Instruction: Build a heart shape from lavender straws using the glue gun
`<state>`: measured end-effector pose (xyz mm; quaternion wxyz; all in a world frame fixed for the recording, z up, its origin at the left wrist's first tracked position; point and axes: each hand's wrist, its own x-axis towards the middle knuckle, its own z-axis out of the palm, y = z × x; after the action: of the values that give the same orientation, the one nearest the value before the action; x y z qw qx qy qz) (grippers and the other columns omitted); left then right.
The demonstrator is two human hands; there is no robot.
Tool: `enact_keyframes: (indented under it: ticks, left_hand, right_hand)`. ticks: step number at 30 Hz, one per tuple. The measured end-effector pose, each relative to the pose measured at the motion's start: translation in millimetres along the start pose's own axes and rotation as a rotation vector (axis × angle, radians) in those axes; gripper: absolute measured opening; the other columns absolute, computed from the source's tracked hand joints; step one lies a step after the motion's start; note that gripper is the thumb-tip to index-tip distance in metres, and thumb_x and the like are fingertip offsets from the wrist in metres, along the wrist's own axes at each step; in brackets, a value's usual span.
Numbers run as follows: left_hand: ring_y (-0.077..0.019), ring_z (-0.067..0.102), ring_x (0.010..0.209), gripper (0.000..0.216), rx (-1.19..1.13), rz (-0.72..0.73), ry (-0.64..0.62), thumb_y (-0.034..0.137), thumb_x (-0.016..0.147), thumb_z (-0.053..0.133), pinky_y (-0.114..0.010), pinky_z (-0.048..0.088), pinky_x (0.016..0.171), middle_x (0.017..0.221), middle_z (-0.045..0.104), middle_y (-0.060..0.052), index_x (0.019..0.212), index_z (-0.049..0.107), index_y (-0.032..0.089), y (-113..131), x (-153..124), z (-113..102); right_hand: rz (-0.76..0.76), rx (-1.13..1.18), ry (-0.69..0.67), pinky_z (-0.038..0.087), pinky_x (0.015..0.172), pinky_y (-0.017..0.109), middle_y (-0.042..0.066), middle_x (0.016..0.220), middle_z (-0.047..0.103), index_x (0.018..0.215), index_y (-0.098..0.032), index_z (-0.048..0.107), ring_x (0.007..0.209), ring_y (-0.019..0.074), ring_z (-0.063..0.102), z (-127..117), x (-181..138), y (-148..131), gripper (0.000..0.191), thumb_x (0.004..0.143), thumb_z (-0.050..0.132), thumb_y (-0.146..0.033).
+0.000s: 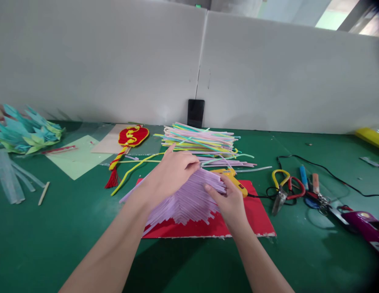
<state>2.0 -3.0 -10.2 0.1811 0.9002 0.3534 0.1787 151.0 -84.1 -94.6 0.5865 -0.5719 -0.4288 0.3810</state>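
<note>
A fan of lilac pipe cleaners [186, 201] lies on a red sheet [253, 217] in the middle of the green table. My left hand [169, 173] rests on top of the fan, its fingers curled over the far ends of the strands. My right hand [228, 201] presses the fan's right edge with its fingers together. A yellow glue gun [233, 179] lies just behind my right hand. Beyond the hands sits a loose stack of pastel pipe cleaners [201, 140].
A red and yellow ornament with a tassel [128, 142] lies back left on pale sheets. Teal paper shapes [24, 132] and clear strips [7, 177] are far left. Scissors and pliers [283, 189], pens, a black cable and a purple tool [363, 224] lie right. White partition behind.
</note>
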Motion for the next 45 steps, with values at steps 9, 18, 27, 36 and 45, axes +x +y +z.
enact_keyframes:
  ticks: [9,18,27,36,45]
  left_hand:
    - [-0.0137,0.060,0.080,0.021,-0.050,-0.002,0.014,0.018,0.089,0.042,-0.044,0.021,0.111,0.086,0.068,0.003,0.080,0.061,0.021,2.7,-1.0,-0.5]
    - [-0.0177,0.059,0.088,0.020,-0.021,-0.002,0.034,0.020,0.089,0.044,-0.038,0.035,0.097,0.087,0.069,0.003,0.082,0.063,0.022,0.8,-1.6,0.6]
    - [-0.0194,0.059,0.088,0.017,-0.005,-0.048,0.058,0.017,0.087,0.050,-0.030,0.041,0.075,0.084,0.068,0.001,0.082,0.066,0.022,5.9,-1.6,-2.3]
    - [-0.0198,0.058,0.087,0.020,-0.005,-0.056,0.021,0.017,0.087,0.047,-0.031,0.039,0.073,0.084,0.068,0.001,0.079,0.065,0.022,10.8,-4.3,-6.0]
    - [-0.0138,0.057,0.074,0.030,0.006,-0.021,-0.011,0.021,0.092,0.038,-0.038,0.035,0.097,0.074,0.065,0.003,0.068,0.056,0.018,12.0,-4.1,-7.9]
  right_hand:
    - [-0.020,-0.002,0.046,0.050,0.069,0.030,0.003,0.082,0.069,0.088,-0.020,0.067,0.076,0.0183,0.062,-1.1,-0.6,3.1,0.026,0.076,0.065,-0.043]
    - [-0.004,-0.035,0.017,0.044,0.055,0.027,0.000,0.065,0.062,0.076,-0.020,0.066,0.060,0.0144,0.054,0.5,-1.8,1.9,0.023,0.071,0.069,-0.043]
    - [-0.014,-0.046,-0.008,0.044,0.057,0.027,0.000,0.067,0.064,0.076,-0.021,0.066,0.063,0.0151,0.056,-1.0,-3.4,-0.9,0.020,0.071,0.069,-0.041]
    - [-0.027,-0.077,0.036,0.044,0.057,0.025,-0.001,0.065,0.063,0.075,-0.022,0.066,0.062,0.0139,0.055,-1.6,-2.5,-0.6,0.018,0.071,0.069,-0.039]
    - [0.025,0.030,0.046,0.043,0.058,0.025,0.000,0.067,0.063,0.078,-0.020,0.067,0.062,0.0140,0.054,-1.7,-0.5,5.3,0.024,0.070,0.071,-0.042]
